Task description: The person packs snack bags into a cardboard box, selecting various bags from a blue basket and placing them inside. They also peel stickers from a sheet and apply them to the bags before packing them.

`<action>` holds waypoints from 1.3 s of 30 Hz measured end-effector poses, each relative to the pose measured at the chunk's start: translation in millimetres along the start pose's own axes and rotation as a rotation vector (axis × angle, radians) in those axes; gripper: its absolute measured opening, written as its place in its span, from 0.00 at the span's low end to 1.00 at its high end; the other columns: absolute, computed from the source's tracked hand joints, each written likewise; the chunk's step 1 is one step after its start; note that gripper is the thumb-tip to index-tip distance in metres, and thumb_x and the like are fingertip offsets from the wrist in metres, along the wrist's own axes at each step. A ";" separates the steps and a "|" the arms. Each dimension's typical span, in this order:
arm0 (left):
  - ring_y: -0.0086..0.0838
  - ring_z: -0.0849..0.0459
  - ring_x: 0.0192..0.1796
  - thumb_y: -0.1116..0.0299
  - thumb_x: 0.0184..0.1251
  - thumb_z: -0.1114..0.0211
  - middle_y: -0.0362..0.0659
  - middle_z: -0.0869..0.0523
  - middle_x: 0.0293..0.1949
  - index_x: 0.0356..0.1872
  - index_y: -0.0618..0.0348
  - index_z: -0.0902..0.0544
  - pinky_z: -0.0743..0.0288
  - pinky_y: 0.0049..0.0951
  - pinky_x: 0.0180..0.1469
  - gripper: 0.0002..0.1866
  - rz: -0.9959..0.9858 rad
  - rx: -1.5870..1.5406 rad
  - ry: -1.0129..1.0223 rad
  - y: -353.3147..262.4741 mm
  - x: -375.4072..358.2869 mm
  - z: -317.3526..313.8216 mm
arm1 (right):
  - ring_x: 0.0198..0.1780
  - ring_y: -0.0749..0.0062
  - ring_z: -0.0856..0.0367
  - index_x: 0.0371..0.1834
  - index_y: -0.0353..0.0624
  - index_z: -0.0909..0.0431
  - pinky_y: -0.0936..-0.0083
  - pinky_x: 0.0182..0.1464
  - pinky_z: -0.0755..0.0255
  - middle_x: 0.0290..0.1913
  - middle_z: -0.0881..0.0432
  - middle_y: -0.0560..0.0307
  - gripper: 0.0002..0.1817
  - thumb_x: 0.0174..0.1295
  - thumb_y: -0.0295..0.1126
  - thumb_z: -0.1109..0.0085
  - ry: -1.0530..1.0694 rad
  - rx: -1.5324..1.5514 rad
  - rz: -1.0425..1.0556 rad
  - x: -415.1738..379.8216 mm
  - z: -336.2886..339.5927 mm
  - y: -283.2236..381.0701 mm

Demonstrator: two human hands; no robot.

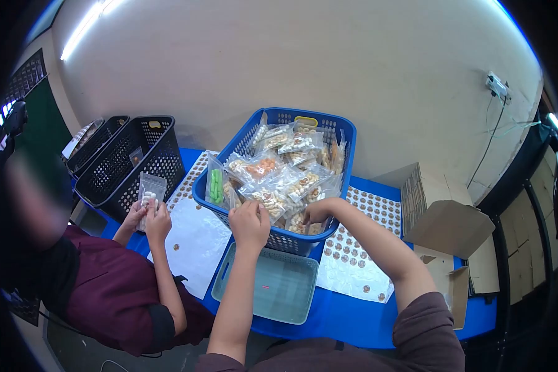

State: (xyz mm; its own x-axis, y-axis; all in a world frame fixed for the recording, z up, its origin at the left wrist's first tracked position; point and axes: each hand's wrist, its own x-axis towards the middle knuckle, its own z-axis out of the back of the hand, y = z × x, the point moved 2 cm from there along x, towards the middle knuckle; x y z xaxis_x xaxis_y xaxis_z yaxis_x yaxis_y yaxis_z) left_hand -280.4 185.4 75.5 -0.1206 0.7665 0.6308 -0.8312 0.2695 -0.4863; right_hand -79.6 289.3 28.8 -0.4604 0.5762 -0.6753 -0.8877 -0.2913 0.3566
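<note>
A blue plastic basket [348, 139] stands in front of me, heaped with clear plastic packets [263, 167] of snack-like pieces, mostly cream, some orange and green. At the basket's near rim is my left hand [250, 224], fingers curled in against the packets; what they hold is hidden. My right hand [321, 211] reaches over the near right corner, its bent fingers closed at a small packet [296, 222] with a round brown label. Below the basket sits a shallow grey-green tray [266, 282].
Sheets of round stickers [366, 217] lie on the blue table [347, 316] either side of the basket. To my left, a co-worker in a maroon top [111, 285] holds a packet [152, 189]. Black baskets [149, 155] stand behind; cardboard boxes [446, 226] are at right.
</note>
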 end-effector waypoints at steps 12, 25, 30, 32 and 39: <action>0.42 0.21 0.35 0.69 0.55 0.48 0.46 0.18 0.29 0.25 0.59 0.21 0.36 0.41 0.47 0.08 -0.020 -0.045 0.061 7.5 0.6 2.1 | 0.73 0.52 0.48 0.58 0.56 0.23 0.52 0.63 0.39 0.75 0.49 0.59 0.24 0.54 0.32 0.43 -0.382 -0.888 0.079 30.4 8.3 21.3; 0.41 0.21 0.37 0.67 0.58 0.47 0.45 0.18 0.30 0.27 0.57 0.17 0.36 0.41 0.50 0.10 -0.024 -0.008 0.079 7.3 -0.5 1.8 | 0.45 0.72 0.23 0.52 0.35 0.22 0.77 0.47 0.29 0.48 0.18 0.53 0.18 0.57 0.25 0.37 -1.119 0.851 0.486 -65.8 55.0 -0.4; 0.40 0.21 0.44 0.63 0.65 0.47 0.44 0.18 0.36 0.32 0.54 0.16 0.41 0.44 0.60 0.12 -0.041 -0.122 0.081 -15.3 -15.3 5.4 | 0.39 0.79 0.21 0.60 0.36 0.28 0.82 0.45 0.27 0.37 0.16 0.55 0.25 0.57 0.24 0.36 -1.283 1.142 0.659 -154.1 30.5 7.8; 0.41 0.23 0.52 0.61 0.69 0.49 0.46 0.19 0.44 0.38 0.55 0.16 0.50 0.50 0.69 0.14 -0.050 -0.239 0.200 -39.8 -27.8 15.1 | 0.40 0.79 0.21 0.63 0.37 0.32 0.82 0.44 0.27 0.38 0.17 0.55 0.28 0.58 0.24 0.37 -1.352 1.065 0.709 -196.3 9.1 23.1; 0.45 0.38 0.70 0.57 0.73 0.52 0.53 0.33 0.66 0.57 0.54 0.22 0.49 0.40 0.71 0.20 0.008 -0.920 0.589 -143.8 -96.5 13.3 | 0.41 0.81 0.22 0.68 0.38 0.41 0.83 0.47 0.26 0.39 0.21 0.57 0.34 0.58 0.17 0.39 -1.463 1.237 0.769 -253.2 -79.5 33.6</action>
State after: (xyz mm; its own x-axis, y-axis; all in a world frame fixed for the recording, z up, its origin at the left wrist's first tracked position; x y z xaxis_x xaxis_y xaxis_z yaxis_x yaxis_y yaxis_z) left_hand -156.4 65.0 92.5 0.3586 0.8629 0.3562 -0.0778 0.4078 -0.9097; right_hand 6.4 72.9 160.4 0.2477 0.8463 0.4716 0.2039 -0.5214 0.8286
